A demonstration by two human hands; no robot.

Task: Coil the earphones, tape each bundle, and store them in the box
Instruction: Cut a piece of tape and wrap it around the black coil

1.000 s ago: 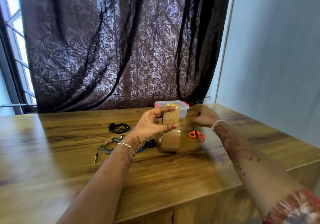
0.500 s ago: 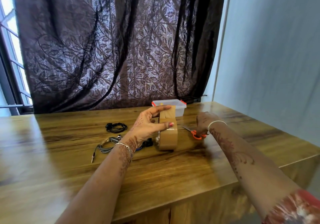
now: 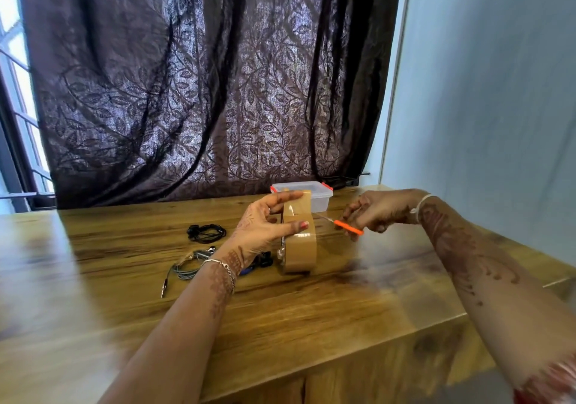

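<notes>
My left hand (image 3: 265,226) grips a brown tape roll (image 3: 300,247) that stands on edge on the wooden table (image 3: 311,310), with a strip of tape pulled up between finger and thumb. My right hand (image 3: 377,212) holds orange-handled scissors (image 3: 347,226) in the air, blades pointing left toward the tape. Black coiled earphones (image 3: 206,232) lie left of my left hand. Grey earphones (image 3: 187,268) lie nearer, by my left wrist. Another dark earphone bundle (image 3: 265,260) shows partly behind my left hand. The clear box (image 3: 318,196) with red clips sits behind the tape.
A dark patterned curtain (image 3: 202,91) hangs along the table's far edge. A pale wall (image 3: 483,107) runs along the right side. The table's front edge and corner lie close at the lower right.
My right hand has picked the scissors up off the table and lifted them toward the tape. My left hand keeps its hold on the tape roll.
</notes>
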